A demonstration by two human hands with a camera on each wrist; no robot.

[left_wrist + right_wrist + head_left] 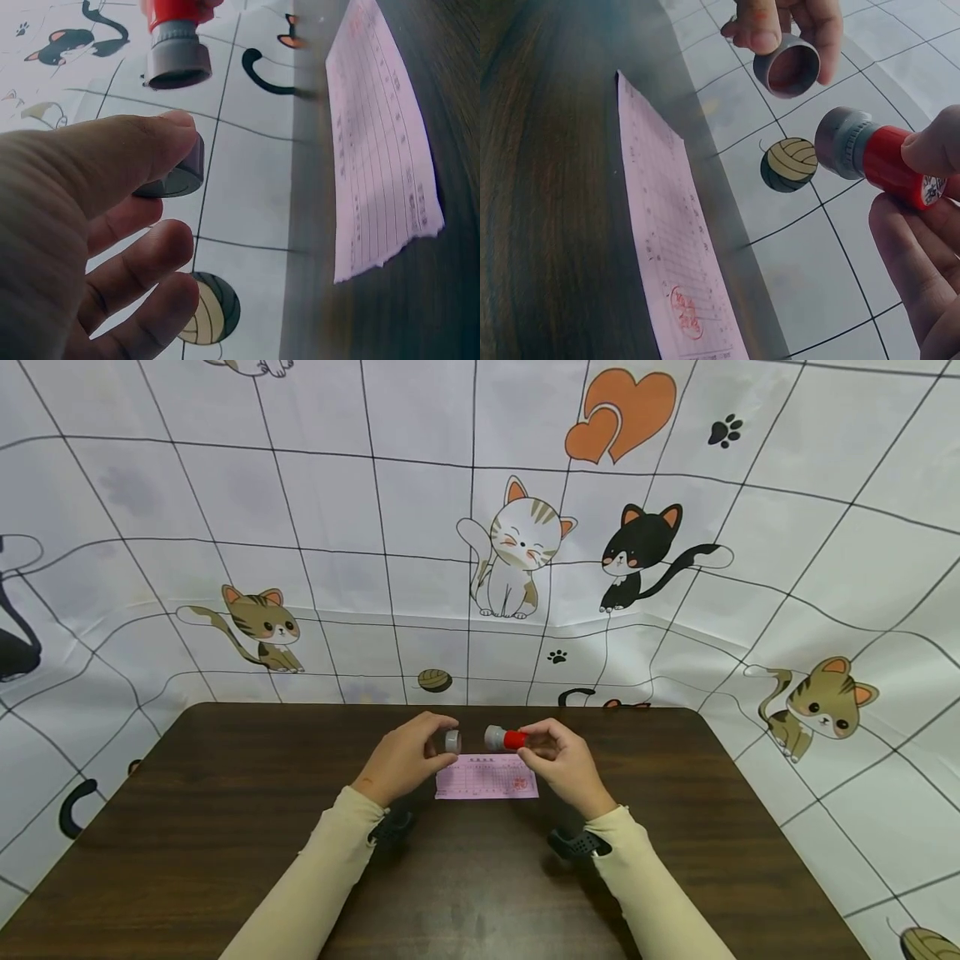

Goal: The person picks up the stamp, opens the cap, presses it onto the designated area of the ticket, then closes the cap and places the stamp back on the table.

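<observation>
My left hand (403, 758) pinches a small grey round cap (453, 742) between thumb and fingers. In the right wrist view the cap's hollow mouth faces the stamp. My right hand (566, 766) grips the red end of a red and grey stamp (514, 740), whose grey head points left at the cap. A short gap separates cap and stamp, both held above the table. Below them lies a pink printed form (480, 781) with a round red stamp mark (685, 312) near its right end. The left wrist view shows the stamp's dark face (178, 78).
A dark brown wooden table (247, 810) carries the form. Behind and around it hangs a white gridded sheet (322, 502) printed with cats, paw prints and hearts. Dark bands (392, 827) circle both wrists over cream sleeves (315, 877).
</observation>
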